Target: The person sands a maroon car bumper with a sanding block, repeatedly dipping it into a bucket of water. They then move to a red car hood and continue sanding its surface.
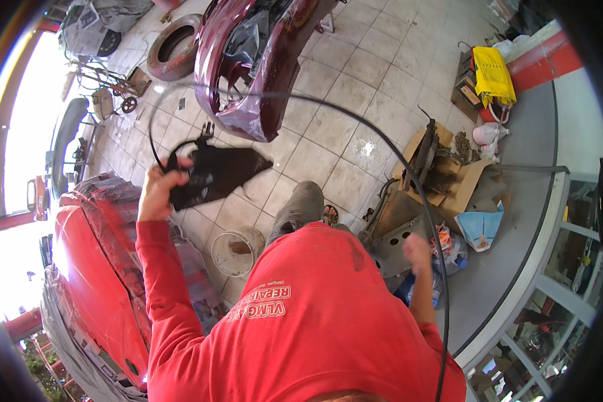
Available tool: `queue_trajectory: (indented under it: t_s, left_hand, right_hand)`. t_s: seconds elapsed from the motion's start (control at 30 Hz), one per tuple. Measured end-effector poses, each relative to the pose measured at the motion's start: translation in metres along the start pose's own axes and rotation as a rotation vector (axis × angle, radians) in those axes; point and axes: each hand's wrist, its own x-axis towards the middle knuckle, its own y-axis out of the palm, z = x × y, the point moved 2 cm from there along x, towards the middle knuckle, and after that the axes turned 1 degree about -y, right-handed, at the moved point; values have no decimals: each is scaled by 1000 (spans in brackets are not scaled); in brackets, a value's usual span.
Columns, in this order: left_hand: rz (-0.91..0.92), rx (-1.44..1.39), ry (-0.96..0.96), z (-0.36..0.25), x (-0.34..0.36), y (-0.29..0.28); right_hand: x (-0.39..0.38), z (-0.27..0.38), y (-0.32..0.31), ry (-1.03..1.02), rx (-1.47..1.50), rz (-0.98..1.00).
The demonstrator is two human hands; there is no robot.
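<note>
My left hand (161, 193) is raised at the left, its fingers closed around the edge of a black, floppy sheet-like piece (218, 175). A dark loop stands up from that piece, and I cannot make out exactly what kind of thing it is. A long thin black cable (382, 136) rises near my left hand, arcs across the view and runs down past my right arm. Whether it joins the black piece is unclear. My right hand (419, 253) hangs at the right beside the grey bench, smeared by motion, so its fingers cannot be read.
Ahead lies a maroon car bumper (248, 74) with a tyre (175, 48) beside it. A dirty bucket (237, 250) stands near my leg. Red car panels (94, 268) are at the left. Cardboard with greasy parts (442, 167) and a grey bench (516, 234) are at the right.
</note>
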Motion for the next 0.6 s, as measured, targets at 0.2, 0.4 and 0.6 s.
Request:
queue_trajectory:
  t_s: [0.2, 0.4, 0.6]
  left_hand:
    - [23, -533, 223, -98, 132, 68]
    - [83, -755, 276, -182, 219, 125]
    - [-10, -635, 204, -210, 262, 192]
  right_hand:
    - [103, 244, 40, -342, 75, -107]
    - [138, 305, 120, -264, -112, 158]
    - [158, 329, 168, -103, -284, 386]
